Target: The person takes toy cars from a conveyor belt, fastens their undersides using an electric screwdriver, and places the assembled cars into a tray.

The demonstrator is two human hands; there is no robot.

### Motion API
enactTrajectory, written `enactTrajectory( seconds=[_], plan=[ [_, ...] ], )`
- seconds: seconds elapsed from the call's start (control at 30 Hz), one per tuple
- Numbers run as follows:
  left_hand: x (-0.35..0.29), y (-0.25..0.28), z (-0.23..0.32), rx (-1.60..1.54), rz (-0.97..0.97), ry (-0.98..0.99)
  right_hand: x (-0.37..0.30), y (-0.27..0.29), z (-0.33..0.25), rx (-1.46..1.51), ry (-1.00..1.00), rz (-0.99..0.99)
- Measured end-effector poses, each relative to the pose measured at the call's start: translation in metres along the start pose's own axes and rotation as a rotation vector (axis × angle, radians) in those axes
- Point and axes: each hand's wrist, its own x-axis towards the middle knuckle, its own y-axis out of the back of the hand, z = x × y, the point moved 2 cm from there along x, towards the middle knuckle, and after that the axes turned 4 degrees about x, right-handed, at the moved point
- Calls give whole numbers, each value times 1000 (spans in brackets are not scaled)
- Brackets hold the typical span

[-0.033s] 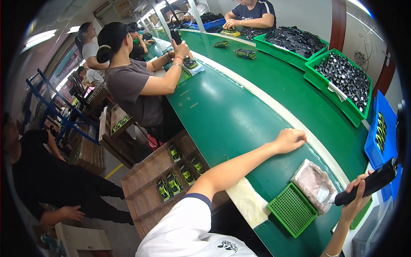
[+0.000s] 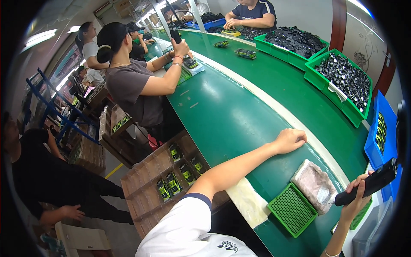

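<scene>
My left forearm stretches across the green work surface (image 2: 239, 115). At its end my left hand (image 2: 291, 141) rests with fingers curled in, beside the pale strip along the conveyor; I see nothing in it. At the right, my right hand (image 2: 358, 193) is wrapped round a black electric screwdriver (image 2: 379, 180). The screwdriver's tip end points left, over the edge of a box lined with pale cloth (image 2: 314, 182) that holds small parts too fine to make out. Against that box sits a green perforated basket (image 2: 293, 210). A pale yellow cloth (image 2: 248, 203) lies near the table edge.
A brown divided tray (image 2: 150, 171) with several green-black toy cars stands left of my arm. Green bins of black parts (image 2: 293, 40) and small wheel-like parts (image 2: 342, 81) line the far side, with a blue bin (image 2: 379, 128) nearer. Co-workers (image 2: 132, 81) work along the line.
</scene>
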Motion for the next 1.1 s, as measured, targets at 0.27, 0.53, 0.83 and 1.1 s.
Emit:
enactTrajectory(
  seconds=[0.27,0.53,0.83,1.1],
  plan=[
    [0,2,3,-31,-33,47,0,-1,0,-4,-7,8],
    [0,0,1,0,-4,-6,0,-2,-2,-12,-8,10],
    [0,1,1,12,-15,2,0,-1,-1,15,-23,8],
    [1,-1,1,7,-5,-14,0,0,-2,31,-15,-6]
  ],
)
